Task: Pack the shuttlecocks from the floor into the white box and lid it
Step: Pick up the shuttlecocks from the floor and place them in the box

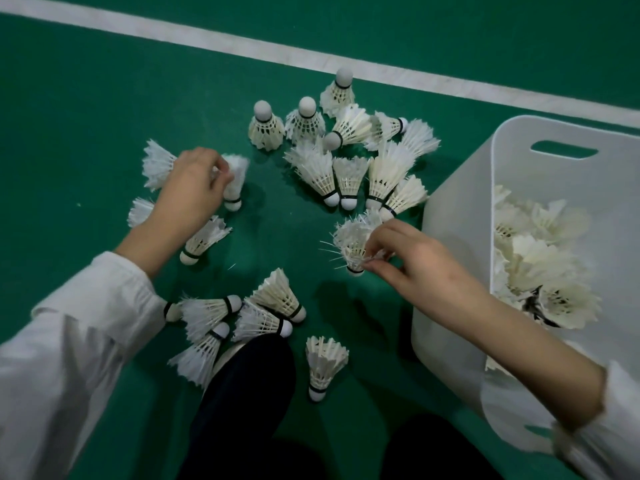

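Observation:
Several white feather shuttlecocks lie scattered on the green floor, the thickest cluster at the centre back and a smaller group close to my knee. My left hand pinches one shuttlecock by its feathers, cork pointing down. My right hand pinches a frayed shuttlecock just left of the white box. The box stands at the right, open, with several shuttlecocks inside. No lid is in view.
A white court line runs diagonally across the back of the floor. My dark trouser knees fill the bottom centre. The box has a handle slot in its far wall.

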The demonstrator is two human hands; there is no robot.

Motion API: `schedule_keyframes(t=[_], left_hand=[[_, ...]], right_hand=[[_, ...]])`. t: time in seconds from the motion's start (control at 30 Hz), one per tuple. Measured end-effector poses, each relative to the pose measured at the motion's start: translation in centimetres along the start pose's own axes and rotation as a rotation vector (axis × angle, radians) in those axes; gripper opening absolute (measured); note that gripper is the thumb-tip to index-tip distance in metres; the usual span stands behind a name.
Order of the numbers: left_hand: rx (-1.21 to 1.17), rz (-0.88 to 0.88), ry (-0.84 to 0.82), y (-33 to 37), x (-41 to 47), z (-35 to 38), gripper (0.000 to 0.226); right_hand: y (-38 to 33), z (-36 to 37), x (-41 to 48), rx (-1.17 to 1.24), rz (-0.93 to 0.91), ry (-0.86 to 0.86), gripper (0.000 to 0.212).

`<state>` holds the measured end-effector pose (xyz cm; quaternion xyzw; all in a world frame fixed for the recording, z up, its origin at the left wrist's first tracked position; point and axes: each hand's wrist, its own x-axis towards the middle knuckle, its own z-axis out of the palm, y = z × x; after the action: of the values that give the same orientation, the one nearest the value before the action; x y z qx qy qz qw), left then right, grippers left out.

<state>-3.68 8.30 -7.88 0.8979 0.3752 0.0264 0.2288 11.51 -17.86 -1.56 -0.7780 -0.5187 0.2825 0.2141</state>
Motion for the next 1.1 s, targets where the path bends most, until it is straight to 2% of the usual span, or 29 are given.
schedule_keyframes(t=[0.17, 0.23, 0.37, 0.43, 0.5, 0.53, 0.6, 0.67, 0.73, 0.83, 0.93, 1.1], left_hand=[[-0.404, -0.028, 0.084, 2.9, -2.1, -3.1, 0.005], [-0.46, -0.032, 0.125, 3.3, -3.0, -3.9, 0.011], [-0.321, -0.03, 0.054, 3.1, -5.9, -3.3, 0.032], [-0.26, -0.058, 0.007, 2.4, -7.0, -2.6, 0.031], [-0.174, -0.117, -0.058, 1.2, -7.5, -1.9, 0.018], [-0.108, -0.136, -0.101, 0.6, -7.6, -1.6, 0.021], [0.017, -0.136, -0.178, -0.5, -7.8, -1.1, 0.044], [0.124, -0.141, -0.222, -1.5, -7.6, -0.7, 0.054], [0.214, -0.16, -0.258, -2.2, -7.2, -0.3, 0.05], [0.308, -0.15, -0.274, -2.3, -6.8, 0.1, 0.031], [0.259, -0.124, -0.292, -0.9, -6.5, -0.3, 0.017], [-0.039, 0.004, -0.204, 4.1, -7.0, -2.3, 0.017]], right_hand=[[0.0, 0.1, 0.0, 0.002, -0.006, -0.002, 0.006], [0.0, 0.1, 0.0, 0.002, -0.008, 0.003, 0.006], [0.1, 0.1, -0.1, 0.0, -0.007, 0.009, 0.005], [0.0, 0.0, -0.1, 0.004, -0.002, 0.005, 0.005], [0.0, 0.0, -0.1, 0.006, 0.002, -0.001, 0.006], [0.0, 0.0, -0.1, 0.004, 0.005, -0.004, 0.006], [0.0, 0.0, -0.2, -0.001, 0.005, -0.008, 0.006], [0.0, 0.1, -0.1, -0.001, 0.002, -0.009, 0.006], [0.1, 0.1, -0.1, 0.003, 0.0, -0.008, 0.006], [0.2, 0.1, -0.1, 0.011, -0.001, -0.004, 0.005], [0.2, 0.1, -0.1, 0.015, -0.004, -0.004, 0.004], [0.2, 0.2, -0.2, 0.009, -0.003, 0.023, 0.003]])
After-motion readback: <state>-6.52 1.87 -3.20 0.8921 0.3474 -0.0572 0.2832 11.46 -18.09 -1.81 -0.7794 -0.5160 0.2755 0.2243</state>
